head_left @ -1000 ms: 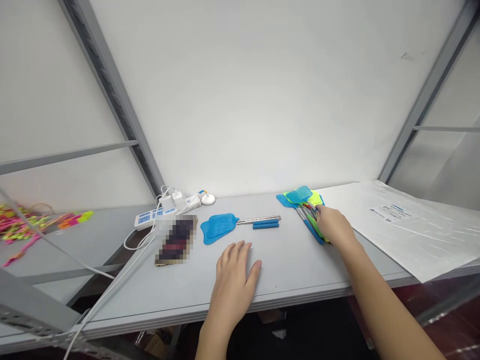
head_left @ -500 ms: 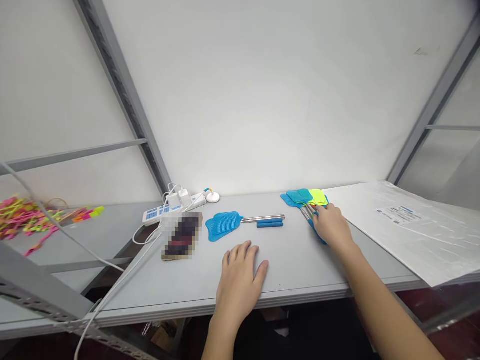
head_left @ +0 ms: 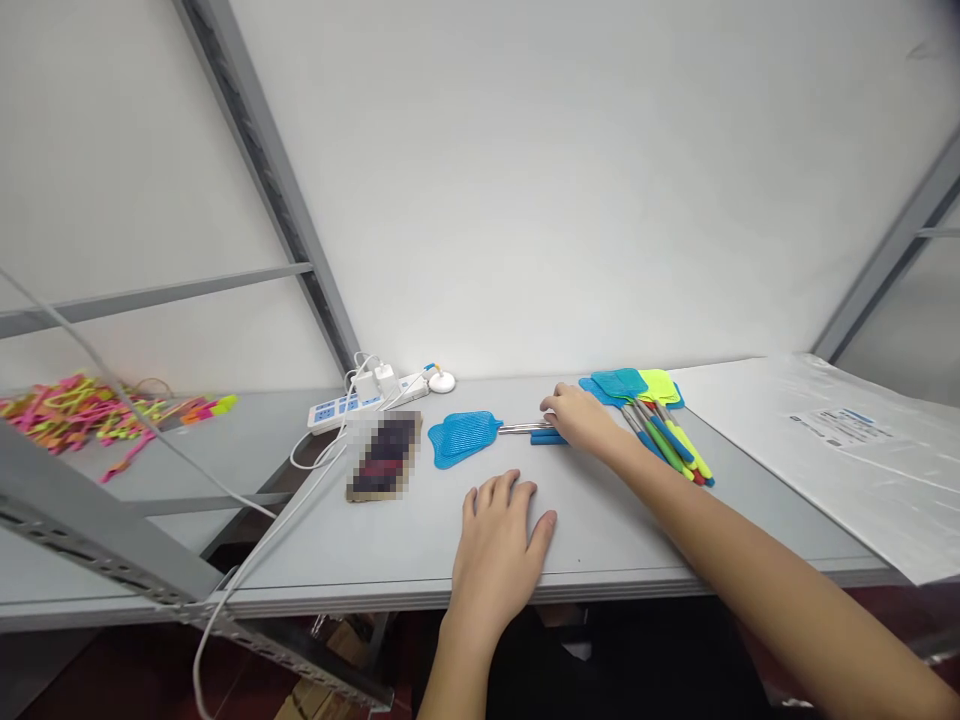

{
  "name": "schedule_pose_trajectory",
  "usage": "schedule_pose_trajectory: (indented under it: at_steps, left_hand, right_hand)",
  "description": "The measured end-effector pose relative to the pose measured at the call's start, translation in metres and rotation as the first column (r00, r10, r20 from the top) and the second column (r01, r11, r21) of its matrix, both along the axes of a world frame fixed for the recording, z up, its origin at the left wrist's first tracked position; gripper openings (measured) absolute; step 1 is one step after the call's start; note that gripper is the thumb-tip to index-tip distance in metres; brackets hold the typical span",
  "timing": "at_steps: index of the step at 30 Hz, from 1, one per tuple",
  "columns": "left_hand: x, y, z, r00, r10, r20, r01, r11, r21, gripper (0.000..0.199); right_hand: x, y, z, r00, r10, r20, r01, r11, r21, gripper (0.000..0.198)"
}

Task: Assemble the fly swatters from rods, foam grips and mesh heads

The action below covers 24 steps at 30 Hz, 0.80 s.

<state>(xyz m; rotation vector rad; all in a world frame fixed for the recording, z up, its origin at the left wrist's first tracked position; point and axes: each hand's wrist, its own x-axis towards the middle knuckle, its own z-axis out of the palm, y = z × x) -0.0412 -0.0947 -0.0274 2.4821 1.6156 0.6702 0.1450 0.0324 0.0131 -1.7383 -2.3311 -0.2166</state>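
Observation:
Two blue fly swatters [head_left: 461,437] lie overlapped on the grey shelf, their metal rods and blue grips pointing right. My right hand [head_left: 581,418] is over the grip ends, its fingers bent down around at least one handle; the fingertips' far side is hidden. My left hand [head_left: 501,545] lies palm down near the shelf's front, fingers spread, holding nothing. To the right of my right hand sits a pile of fly swatters, with a teal swatter head [head_left: 620,382], a yellow swatter head [head_left: 658,385] and several blue, green and yellow grips [head_left: 679,445] fanned toward me.
A pixelated dark object [head_left: 386,457] lies left of the blue swatters. Behind it are a white power strip [head_left: 326,413] with plugs and cables, and a round white device [head_left: 442,382]. A white wrapped package [head_left: 817,450] covers the right side. Colourful strips [head_left: 82,415] lie on the left shelf.
My right hand has left the pile on the right and moved left onto the handles of the two blue fly swatters. My left hand stays resting. The view has turned slightly left.

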Motion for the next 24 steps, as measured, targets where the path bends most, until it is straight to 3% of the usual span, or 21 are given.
schedule_pose_trajectory:
  at_steps: [6,12,19,24]
  left_hand:
    - [0.000,-0.002,0.000,1.000,0.005,0.012,-0.005,1.000,0.008,0.038]
    - [-0.001,-0.005,-0.001,1.000,0.008,0.025,-0.008,1.000,0.014,0.038]
    - [-0.002,-0.007,-0.003,0.999,0.009,0.042,-0.010,1.000,0.028,0.038]
    - [-0.003,-0.008,-0.004,0.998,0.024,0.050,-0.026,0.999,0.036,0.037]
  right_hand:
    - [-0.015,0.021,0.006,0.986,0.156,0.051,-0.150,0.983,-0.108,0.030]
    - [-0.025,0.029,0.001,0.971,0.202,0.126,-0.185,0.974,-0.134,0.033]
    - [-0.016,0.027,0.013,0.993,0.000,0.120,-0.006,0.998,0.056,0.031]
    - [0.002,-0.007,0.043,0.994,-0.102,-0.043,0.110,0.958,0.266,0.021]
